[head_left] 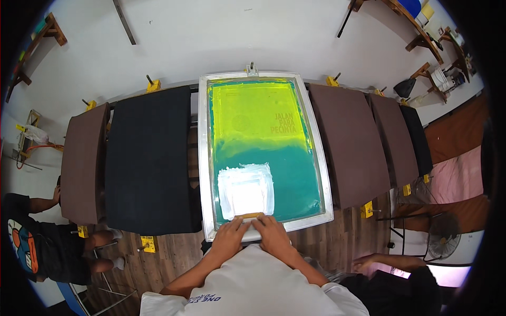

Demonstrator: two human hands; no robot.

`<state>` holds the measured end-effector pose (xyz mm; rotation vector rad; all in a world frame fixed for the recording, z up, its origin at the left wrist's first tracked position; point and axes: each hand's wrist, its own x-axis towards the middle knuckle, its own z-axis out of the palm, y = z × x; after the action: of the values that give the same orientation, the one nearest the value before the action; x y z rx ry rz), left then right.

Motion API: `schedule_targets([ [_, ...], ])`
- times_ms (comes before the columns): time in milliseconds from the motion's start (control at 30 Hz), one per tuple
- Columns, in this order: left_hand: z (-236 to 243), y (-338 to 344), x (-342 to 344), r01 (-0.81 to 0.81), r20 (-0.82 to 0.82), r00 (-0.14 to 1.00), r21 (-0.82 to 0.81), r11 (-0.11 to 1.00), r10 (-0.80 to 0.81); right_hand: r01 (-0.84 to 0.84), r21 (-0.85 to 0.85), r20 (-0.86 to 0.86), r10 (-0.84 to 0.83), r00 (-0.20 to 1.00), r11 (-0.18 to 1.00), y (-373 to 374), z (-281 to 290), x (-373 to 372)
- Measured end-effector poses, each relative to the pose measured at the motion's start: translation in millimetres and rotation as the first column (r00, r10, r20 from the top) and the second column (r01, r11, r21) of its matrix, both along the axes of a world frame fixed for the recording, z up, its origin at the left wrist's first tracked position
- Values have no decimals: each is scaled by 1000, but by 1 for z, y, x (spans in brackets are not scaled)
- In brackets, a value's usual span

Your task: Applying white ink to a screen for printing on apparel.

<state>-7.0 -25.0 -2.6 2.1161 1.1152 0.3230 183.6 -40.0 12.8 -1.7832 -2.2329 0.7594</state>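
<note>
Before me lies a silkscreen frame with a silvery metal rim and a mesh that is yellow-green at the far part and teal nearer me. A patch of white ink covers the near left part of the mesh. At the patch's near edge is a squeegee with a wooden handle. My left hand and my right hand are side by side, fingers closed on the handle over the frame's near rim. The squeegee's blade is hidden.
Fabric-covered boards, black and brown, stand in a row on both sides, with yellow clamps at their ends. A person in black is at the left; another person's arm reaches in at lower right, near a fan.
</note>
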Motion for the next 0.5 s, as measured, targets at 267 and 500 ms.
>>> schedule_targets([
  [267,20,91,16,-79,24,997,51,996,78,27,26,-3,-27,1000,999,87,21,8],
  [500,9,145,25,-115,-78,991,-56,992,111,23,0,34,-23,999,1000,146,-6,12],
])
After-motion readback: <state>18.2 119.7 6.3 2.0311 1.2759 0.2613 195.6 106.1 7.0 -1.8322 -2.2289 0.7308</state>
